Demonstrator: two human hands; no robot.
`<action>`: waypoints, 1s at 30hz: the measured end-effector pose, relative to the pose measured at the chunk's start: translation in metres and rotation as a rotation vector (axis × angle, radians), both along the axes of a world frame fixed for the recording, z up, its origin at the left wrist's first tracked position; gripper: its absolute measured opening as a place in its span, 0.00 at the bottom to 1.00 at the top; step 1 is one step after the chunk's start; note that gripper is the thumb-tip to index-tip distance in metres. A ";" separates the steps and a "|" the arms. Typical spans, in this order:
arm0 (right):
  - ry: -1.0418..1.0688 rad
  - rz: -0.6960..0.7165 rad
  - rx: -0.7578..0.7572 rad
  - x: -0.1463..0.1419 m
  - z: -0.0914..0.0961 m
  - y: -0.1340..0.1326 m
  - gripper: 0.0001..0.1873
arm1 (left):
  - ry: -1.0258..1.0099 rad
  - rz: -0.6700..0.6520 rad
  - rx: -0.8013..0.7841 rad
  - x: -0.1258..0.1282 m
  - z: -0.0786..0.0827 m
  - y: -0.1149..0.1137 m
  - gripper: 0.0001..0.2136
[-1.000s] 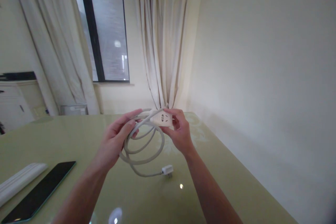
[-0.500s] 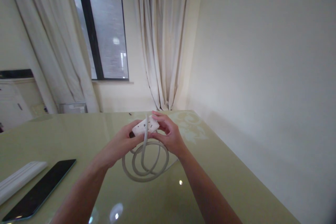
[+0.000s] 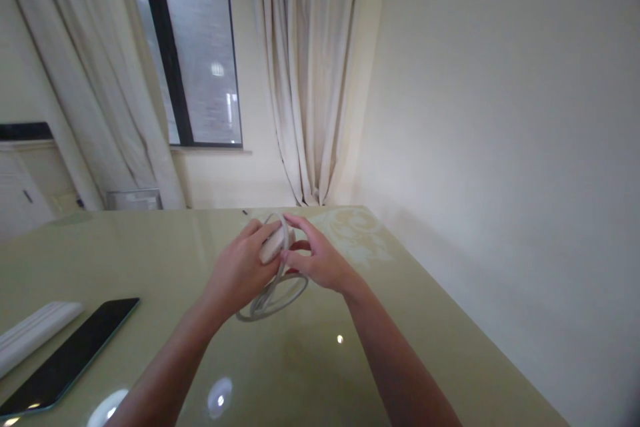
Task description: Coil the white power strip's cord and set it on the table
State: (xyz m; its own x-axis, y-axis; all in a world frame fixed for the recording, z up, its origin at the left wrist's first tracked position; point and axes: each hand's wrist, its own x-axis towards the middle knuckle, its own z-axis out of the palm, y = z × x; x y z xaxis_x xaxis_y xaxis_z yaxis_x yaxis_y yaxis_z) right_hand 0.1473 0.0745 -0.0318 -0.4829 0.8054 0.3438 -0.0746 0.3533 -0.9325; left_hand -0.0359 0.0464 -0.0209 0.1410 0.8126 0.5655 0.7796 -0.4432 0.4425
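Observation:
Over the middle of the pale green glass table [image 3: 400,320] both my hands grip a small white power strip [image 3: 273,248] with its grey-white cable [image 3: 273,293] coiled beneath it. My left hand [image 3: 243,270] wraps round the strip's left end. My right hand [image 3: 313,257] pinches the strip's right side, with one turn of cable passing over the fingers. The coil hangs down and touches, or nearly touches, the tabletop. The plug is hidden.
A dark phone [image 3: 65,357] lies screen-up near the left front edge, beside a long white ribbed object [image 3: 33,337]. A wall runs along the table's right side. Cream curtains [image 3: 310,80] and a dark-framed window [image 3: 195,47] stand behind the table.
The hands have moved closer together and lower, bringing strip and coil down toward the table. The loops have tightened into a flatter coil, and the plug that dangled earlier is out of sight.

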 end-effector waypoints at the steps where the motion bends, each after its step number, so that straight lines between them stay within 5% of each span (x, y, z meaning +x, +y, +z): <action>1: -0.024 -0.031 0.020 0.000 0.000 0.000 0.39 | 0.010 -0.010 -0.011 0.001 -0.001 0.001 0.21; 6: 0.016 -0.235 -0.070 0.003 -0.001 0.012 0.39 | -0.113 -0.134 -0.053 -0.017 -0.004 0.009 0.26; 10: 0.251 -0.409 -0.192 0.013 0.000 0.027 0.33 | -0.269 -0.261 -0.319 -0.054 -0.004 0.013 0.25; 14: 0.437 -0.459 -0.219 0.023 0.007 0.030 0.30 | -0.093 -0.432 -0.493 -0.073 -0.006 0.013 0.19; 20: 0.510 -0.355 -0.153 0.025 0.021 0.017 0.22 | 0.200 -0.429 -0.542 -0.060 -0.011 0.013 0.14; 26: 0.524 -0.478 0.086 0.025 0.029 0.002 0.17 | 0.327 -0.303 -0.542 -0.041 -0.006 -0.001 0.23; 30: 0.467 -0.505 0.181 0.026 0.034 -0.008 0.14 | 0.361 -0.302 -0.493 -0.031 -0.009 -0.001 0.16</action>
State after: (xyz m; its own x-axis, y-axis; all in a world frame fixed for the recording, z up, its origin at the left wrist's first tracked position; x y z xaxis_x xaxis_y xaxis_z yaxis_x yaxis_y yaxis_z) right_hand 0.1730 0.0662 0.0018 0.1645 0.8027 0.5733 -0.2382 0.5963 -0.7666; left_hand -0.0669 0.0452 -0.0296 0.5124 0.8586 0.0142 0.7901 -0.4779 0.3838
